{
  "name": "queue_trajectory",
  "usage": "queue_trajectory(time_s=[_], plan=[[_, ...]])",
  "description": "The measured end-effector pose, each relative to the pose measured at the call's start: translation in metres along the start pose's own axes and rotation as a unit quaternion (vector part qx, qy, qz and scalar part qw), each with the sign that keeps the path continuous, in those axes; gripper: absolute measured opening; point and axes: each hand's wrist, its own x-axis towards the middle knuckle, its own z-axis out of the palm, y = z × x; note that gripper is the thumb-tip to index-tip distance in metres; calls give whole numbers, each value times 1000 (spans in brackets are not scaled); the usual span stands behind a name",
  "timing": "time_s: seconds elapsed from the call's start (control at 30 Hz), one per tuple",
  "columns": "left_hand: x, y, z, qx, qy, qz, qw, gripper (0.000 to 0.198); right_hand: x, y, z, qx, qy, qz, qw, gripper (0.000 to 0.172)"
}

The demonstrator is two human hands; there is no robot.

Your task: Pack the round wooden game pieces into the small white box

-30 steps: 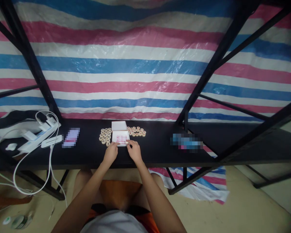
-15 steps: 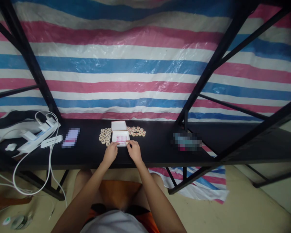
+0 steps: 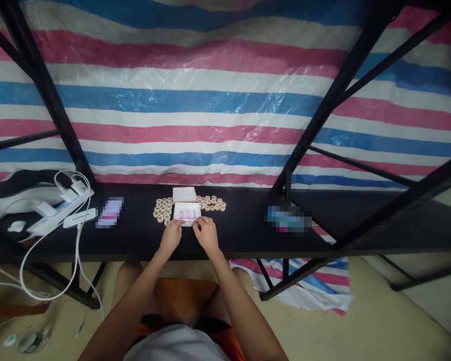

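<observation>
A white box (image 3: 177, 209) lies on the black tabletop, and a sheet with a red grid (image 3: 188, 213) sits in it. My left hand (image 3: 171, 236) is closed at the box's near left corner, its fingertips on the sheet's near edge. At the near right corner, my right hand (image 3: 206, 234) has its fingers curled, thumb and forefinger close together on the same edge. Round wooden Chinese chess pieces with dark marks (image 3: 163, 209) are grouped left of the box. More chess pieces, red-marked (image 3: 212, 202), lie to its right. Behind stands a second white box part (image 3: 184, 194).
A pixelated phone-like item (image 3: 110, 212), a power strip (image 3: 62, 213) and looping white cables (image 3: 22, 265) are on the left. Another blurred item (image 3: 288, 220) lies right. Black metal posts (image 3: 310, 118) and a striped plastic sheet (image 3: 195, 103) rise behind the black tabletop (image 3: 244, 235).
My right hand has shifted slightly left and down along the near edge of the gridded sheet, and more of the grid shows. My left hand has hardly moved.
</observation>
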Motion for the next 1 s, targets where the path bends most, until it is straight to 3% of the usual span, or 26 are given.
queue_trajectory(time_s=[0.2, 0.57, 1.0], plan=[[0, 1, 0, 5, 1, -5, 1000, 33, -2, -4, 1, -55, -7, -21, 998, 16], [-1, 2, 0, 12, -1, -11, 1000, 33, -2, -7, 0, -99, -16, 7, 995, 17], [-1, -2, 2, 4, 2, 0, 1000, 33, -2, -4, -1, -67, 1, 11, 998, 24]])
